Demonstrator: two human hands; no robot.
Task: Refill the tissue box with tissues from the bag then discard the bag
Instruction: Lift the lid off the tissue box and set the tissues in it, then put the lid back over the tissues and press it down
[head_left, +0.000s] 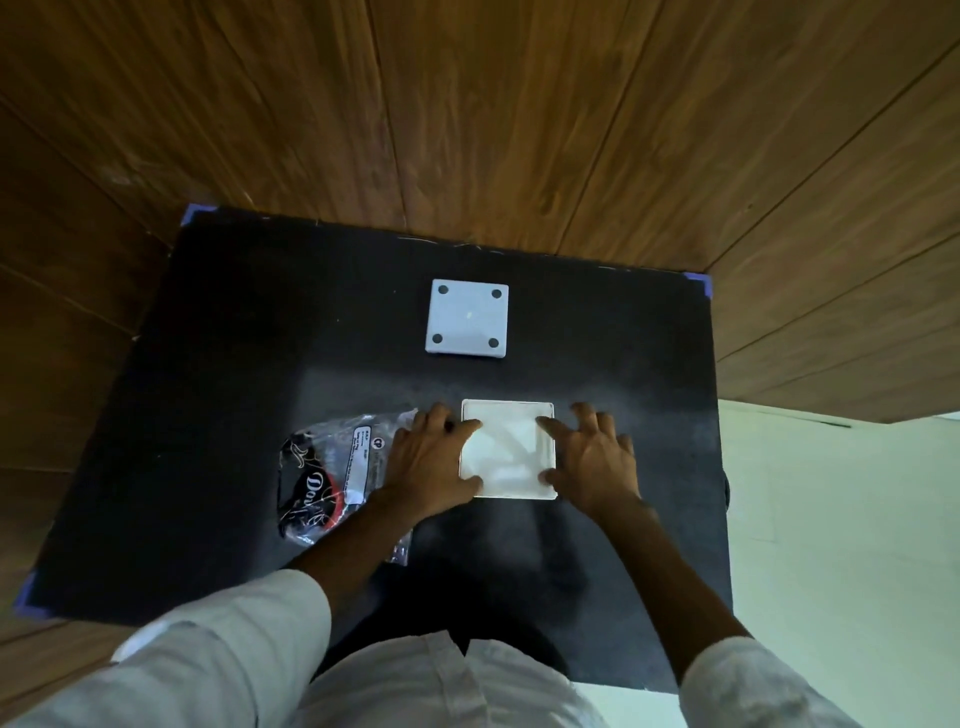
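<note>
A white square tissue box (511, 483) stands open-topped on the black table, with white tissues (506, 447) inside it. My left hand (428, 460) rests on its left side, fingers spread over the tissues. My right hand (592, 457) rests on the right side in the same way, fingertips on the tissues. The clear plastic bag (324, 467) with black, red and white print lies flat to the left of the box, partly under my left wrist. A white square base plate (466, 318) with dark round feet at its corners lies farther back on the table.
The black table (234, 364) has blue tape at its corners (195, 213) and stands against a brown wooden panel wall (519, 104). A pale floor (831, 519) shows at the right. My white sleeves fill the lower frame.
</note>
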